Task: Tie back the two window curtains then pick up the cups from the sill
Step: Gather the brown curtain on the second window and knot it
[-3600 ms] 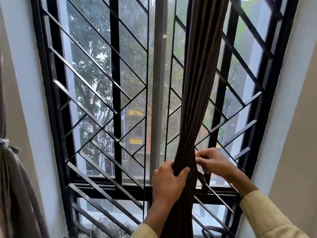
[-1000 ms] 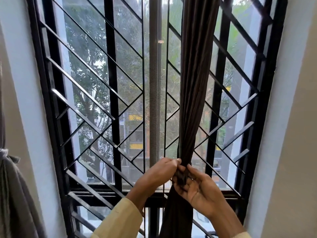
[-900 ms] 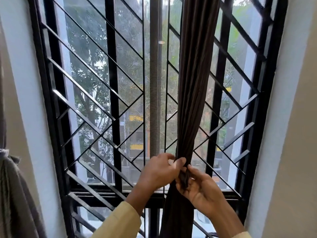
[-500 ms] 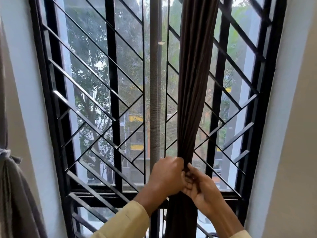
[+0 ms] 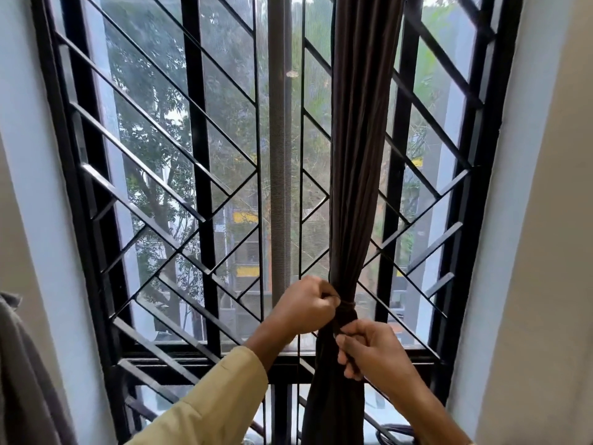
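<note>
Where the dark brown curtain hangs in front of the window, its soft cloth is gathered into a narrow rope of long lengthwise pleats, pinched at a waist by a thin tie wound around it. Below the waist the cloth widens again and falls past the lower frame. The left hand is a closed fist just left of the waist, pinching one end of the tie. The right hand sits lower, fingers curled on a strand at the front of the cloth. A pale yellow sleeve covers the left forearm. Behind stands a black metal grille of straight and slanted bars. A grey curtain shows at the left edge. Cups and sill are out of view.
</note>
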